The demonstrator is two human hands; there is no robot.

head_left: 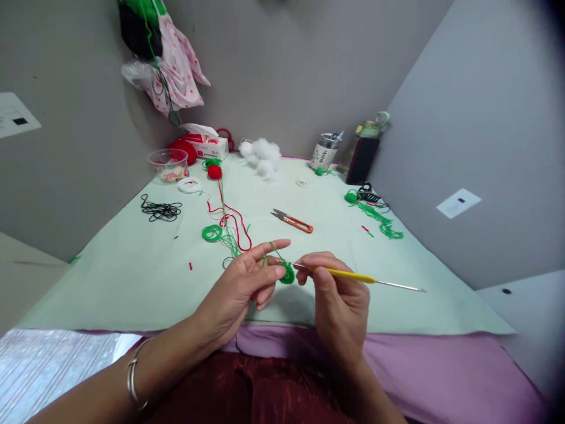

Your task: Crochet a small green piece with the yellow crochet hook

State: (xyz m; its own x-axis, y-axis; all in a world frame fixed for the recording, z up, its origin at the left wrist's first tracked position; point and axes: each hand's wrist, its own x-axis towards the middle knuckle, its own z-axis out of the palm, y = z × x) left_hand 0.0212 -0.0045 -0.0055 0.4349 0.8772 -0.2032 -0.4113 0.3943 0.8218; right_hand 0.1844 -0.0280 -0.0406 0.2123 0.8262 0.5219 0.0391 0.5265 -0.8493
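A small green crochet piece is pinched between the thumb and fingers of my left hand. Green yarn runs up over that hand's raised index finger. My right hand grips a crochet hook by its yellow handle, pen-like. One thin metal end points left and meets the green piece; the other sticks out to the right. Whether the tip is inside a stitch is too small to tell. Beyond my hands lie orange-handled thread snips, with their blades pointing left.
Coiled green yarn, loose red yarn and black cord lie on the left. Behind stand a plastic tub, tissue box, white stuffing, pen tin and a phone. Green strands lie right.
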